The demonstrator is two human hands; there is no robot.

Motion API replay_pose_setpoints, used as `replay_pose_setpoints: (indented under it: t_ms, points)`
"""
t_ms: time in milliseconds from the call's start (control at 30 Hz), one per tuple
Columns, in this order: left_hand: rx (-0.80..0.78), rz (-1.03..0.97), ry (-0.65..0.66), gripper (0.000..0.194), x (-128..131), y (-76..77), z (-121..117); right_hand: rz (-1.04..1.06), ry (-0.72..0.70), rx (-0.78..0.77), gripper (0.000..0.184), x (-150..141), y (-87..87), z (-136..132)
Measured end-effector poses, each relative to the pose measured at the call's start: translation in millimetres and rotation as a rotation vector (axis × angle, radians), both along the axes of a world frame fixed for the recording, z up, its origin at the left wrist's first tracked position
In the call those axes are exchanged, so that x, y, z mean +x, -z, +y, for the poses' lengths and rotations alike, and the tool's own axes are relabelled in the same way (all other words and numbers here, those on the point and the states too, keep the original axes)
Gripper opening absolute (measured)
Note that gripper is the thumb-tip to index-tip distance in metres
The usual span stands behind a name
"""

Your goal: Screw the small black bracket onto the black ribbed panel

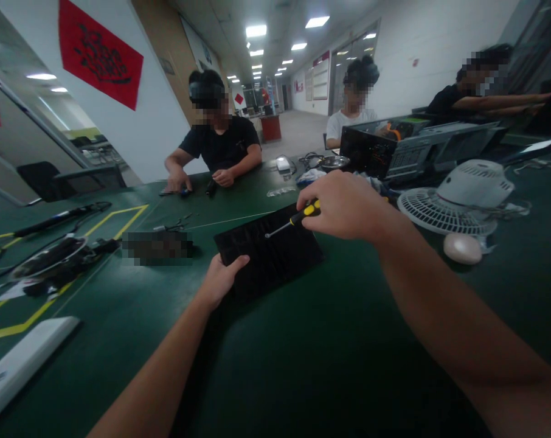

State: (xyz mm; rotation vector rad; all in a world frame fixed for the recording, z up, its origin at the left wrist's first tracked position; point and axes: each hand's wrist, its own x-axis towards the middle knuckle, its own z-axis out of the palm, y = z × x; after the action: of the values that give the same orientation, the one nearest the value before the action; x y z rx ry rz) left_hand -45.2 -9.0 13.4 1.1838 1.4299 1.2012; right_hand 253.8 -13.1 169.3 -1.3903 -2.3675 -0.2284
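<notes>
A flat black rectangular device (275,252) lies on the dark green table (330,340) in front of me. My left hand (221,278) grips its near left corner, thumb on top. My right hand (343,210) is closed around a screwdriver (294,220) with a yellow and black handle. The thin metal shaft slants down to the left, and its tip sits over the device's upper middle.
A white desk fan (462,198) lies to the right with a pale round part (462,247) beside it. An open computer case (416,152) stands behind. Cables and black tools (51,258) clutter the left. A white panel (24,362) lies near left. Three people sit across the table.
</notes>
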Motion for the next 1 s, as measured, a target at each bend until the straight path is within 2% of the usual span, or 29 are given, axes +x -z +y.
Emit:
replay_pose_setpoints:
  t_ms: [267, 433, 667, 1000]
  points:
    - [0.011, -0.001, -0.009, 0.051, 3, -2.3, -2, -0.053, -0.026, -0.065, 0.03, 3, -6.8, -6]
    - [0.018, -0.004, 0.003, 0.052, 2, -0.6, -1, 0.017, -0.019, 0.012, 0.029, 9, -10.1, -10]
    - [0.015, -0.021, -0.001, 0.054, 0, 3.8, 2, 0.0, -0.005, 0.028, 0.027, 6, -8.6, -11]
    - [0.016, -0.027, -0.018, 0.054, 3, -0.6, -1, -0.012, 0.016, -0.018, 0.026, 2, -7.7, -8]
